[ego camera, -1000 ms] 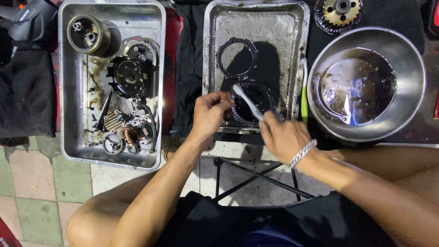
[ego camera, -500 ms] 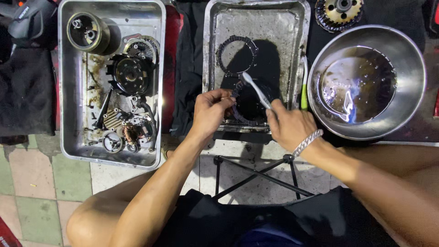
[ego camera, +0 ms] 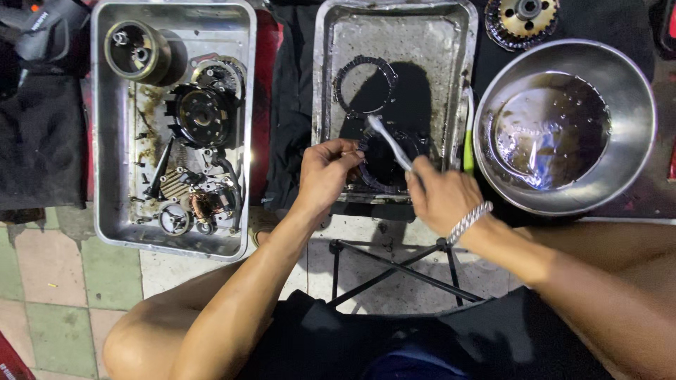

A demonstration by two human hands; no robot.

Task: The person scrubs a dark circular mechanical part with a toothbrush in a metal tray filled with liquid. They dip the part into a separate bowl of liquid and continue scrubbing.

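Steel bowl w/ dark liquid (ego camera: 563, 119), left tray w/ engine parts (ego camera: 172, 127), geared hub (ego camera: 521, 20), black cloth (ego camera: 39, 141), tiled floor (ego camera: 49, 302)

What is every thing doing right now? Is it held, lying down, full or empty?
left hand: pinching the ring's edge
right hand: gripping the toothbrush
toothbrush: held, head on the ring
toothed ring: held over the middle tray
second toothed ring: lying flat in the tray
middle tray: grimy, wet-looking
steel bowl: holds dark liquid
left tray: full of engine parts
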